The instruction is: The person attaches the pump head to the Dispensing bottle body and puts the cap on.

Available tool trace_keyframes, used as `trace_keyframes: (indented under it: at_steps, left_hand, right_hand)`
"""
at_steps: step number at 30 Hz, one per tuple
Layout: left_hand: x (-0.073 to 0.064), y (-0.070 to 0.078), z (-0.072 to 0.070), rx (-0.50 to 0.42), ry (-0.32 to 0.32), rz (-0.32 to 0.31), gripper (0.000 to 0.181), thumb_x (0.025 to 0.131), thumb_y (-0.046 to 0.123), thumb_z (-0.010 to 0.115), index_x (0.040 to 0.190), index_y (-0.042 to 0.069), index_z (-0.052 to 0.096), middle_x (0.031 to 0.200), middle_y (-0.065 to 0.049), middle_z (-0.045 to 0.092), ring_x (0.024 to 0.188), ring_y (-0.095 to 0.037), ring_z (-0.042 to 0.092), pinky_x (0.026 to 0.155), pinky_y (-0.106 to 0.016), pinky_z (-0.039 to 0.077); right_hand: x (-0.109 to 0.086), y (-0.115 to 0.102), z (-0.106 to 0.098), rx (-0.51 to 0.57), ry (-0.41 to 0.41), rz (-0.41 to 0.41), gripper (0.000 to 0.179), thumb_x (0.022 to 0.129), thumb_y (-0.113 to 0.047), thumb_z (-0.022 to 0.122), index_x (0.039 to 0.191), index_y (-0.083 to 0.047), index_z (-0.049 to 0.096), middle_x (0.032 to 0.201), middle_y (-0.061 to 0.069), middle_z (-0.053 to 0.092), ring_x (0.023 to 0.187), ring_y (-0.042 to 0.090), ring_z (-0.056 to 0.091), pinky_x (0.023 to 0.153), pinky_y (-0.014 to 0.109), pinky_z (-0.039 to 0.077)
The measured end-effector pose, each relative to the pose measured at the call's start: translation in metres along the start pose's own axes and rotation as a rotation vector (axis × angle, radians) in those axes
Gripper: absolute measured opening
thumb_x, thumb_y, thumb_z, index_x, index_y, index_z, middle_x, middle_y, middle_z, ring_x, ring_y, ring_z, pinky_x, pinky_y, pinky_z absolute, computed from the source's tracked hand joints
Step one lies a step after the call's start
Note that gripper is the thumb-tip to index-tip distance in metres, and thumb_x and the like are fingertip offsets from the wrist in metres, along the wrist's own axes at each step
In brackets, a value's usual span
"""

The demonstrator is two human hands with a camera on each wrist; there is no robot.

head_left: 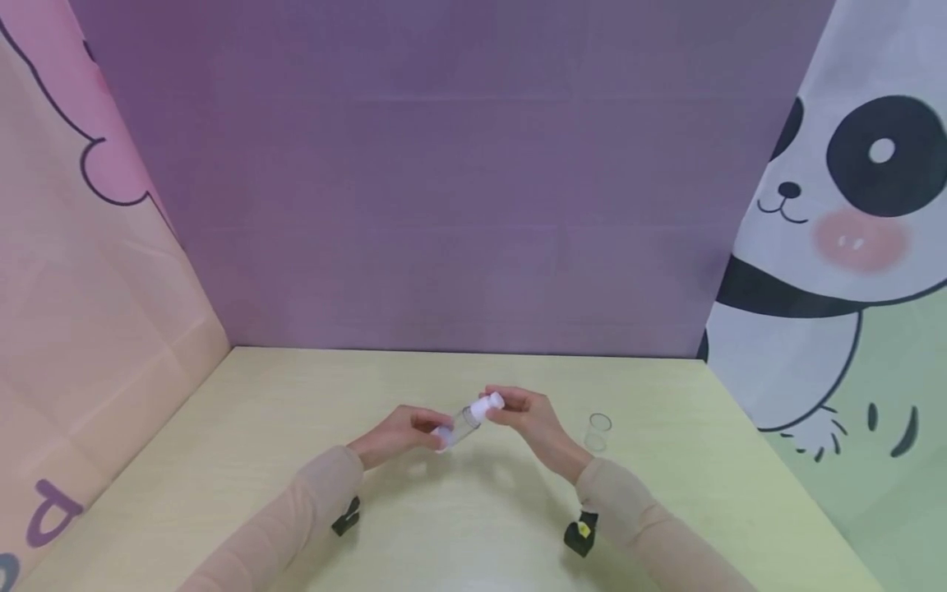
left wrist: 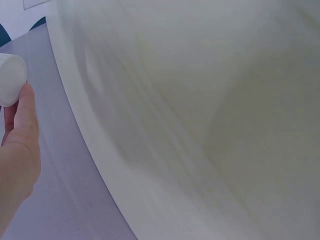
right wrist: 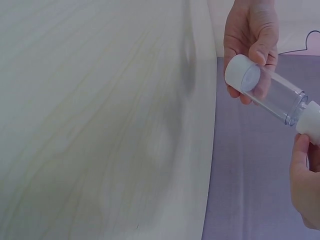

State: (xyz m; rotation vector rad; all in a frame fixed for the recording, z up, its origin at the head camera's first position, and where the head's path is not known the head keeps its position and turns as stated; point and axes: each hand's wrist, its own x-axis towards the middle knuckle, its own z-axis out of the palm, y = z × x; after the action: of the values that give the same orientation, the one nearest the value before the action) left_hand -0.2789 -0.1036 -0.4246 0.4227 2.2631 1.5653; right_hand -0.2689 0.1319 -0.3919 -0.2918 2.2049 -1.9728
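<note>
A clear bottle [head_left: 462, 425] with a white base [right wrist: 236, 75] and a white pump top [head_left: 486, 406] is held tilted above the table, its top end up and to the right in the head view. My left hand [head_left: 403, 432] grips the base end, thumb and fingers on either side. With thumb and fingertips, my right hand [head_left: 534, 418] pinches the white top. The right wrist view shows a clear, see-through body between both hands; no liquid is visible in it. Only the base's underside and part of the left hand [left wrist: 22, 145] appear in the left wrist view.
A clear open-rimmed cap [head_left: 597, 436] stands on the pale wooden table [head_left: 281, 411], right of the right hand. Black devices [head_left: 580, 533] hang at both wrists. A purple backdrop [head_left: 459, 205] closes the far edge, with printed cloth panels at both sides.
</note>
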Motion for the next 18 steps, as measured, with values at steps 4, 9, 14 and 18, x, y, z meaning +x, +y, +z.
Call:
trace_keyframes:
  at_steps: [4, 9, 14, 18]
  left_hand:
    - [0.0016, -0.001, 0.0001, 0.005, 0.007, -0.003, 0.035, 0.082, 0.015, 0.068, 0.117, 0.012, 0.063, 0.125, -0.01, 0.057, 0.109, -0.023, 0.052, 0.094, -0.042, 0.042]
    - [0.0023, -0.0002, -0.0002, 0.001, 0.009, 0.009, 0.035, 0.082, 0.016, 0.067, 0.116, 0.013, 0.063, 0.125, -0.009, 0.057, 0.109, -0.022, 0.052, 0.094, -0.042, 0.042]
    - [0.0017, 0.0021, -0.0003, -0.002, 0.01, 0.021, 0.035, 0.082, 0.017, 0.067, 0.117, 0.012, 0.063, 0.125, -0.01, 0.058, 0.109, -0.022, 0.053, 0.095, -0.043, 0.041]
    - [0.0009, 0.0024, -0.0001, -0.009, 0.015, 0.021, 0.035, 0.083, 0.017, 0.067, 0.117, 0.012, 0.062, 0.126, -0.01, 0.057, 0.111, -0.022, 0.052, 0.096, -0.045, 0.041]
  right_hand:
    - [0.0017, 0.0019, 0.0003, -0.016, 0.017, -0.013, 0.041, 0.079, -0.01, 0.069, 0.119, -0.007, 0.059, 0.118, 0.009, 0.063, 0.11, 0.022, 0.058, 0.096, 0.041, 0.042]
    - [0.0034, 0.0034, 0.0013, -0.02, 0.051, -0.025, 0.04, 0.081, -0.011, 0.068, 0.119, -0.006, 0.059, 0.118, 0.01, 0.062, 0.108, 0.022, 0.059, 0.095, 0.041, 0.044]
    - [0.0045, 0.004, 0.0021, -0.018, 0.075, -0.033, 0.04, 0.082, -0.012, 0.067, 0.12, -0.006, 0.059, 0.118, 0.01, 0.063, 0.106, 0.02, 0.06, 0.094, 0.04, 0.045]
    - [0.0048, 0.0046, 0.003, -0.012, 0.082, -0.032, 0.04, 0.082, -0.013, 0.067, 0.12, -0.007, 0.059, 0.118, 0.009, 0.063, 0.105, 0.019, 0.06, 0.093, 0.039, 0.045]
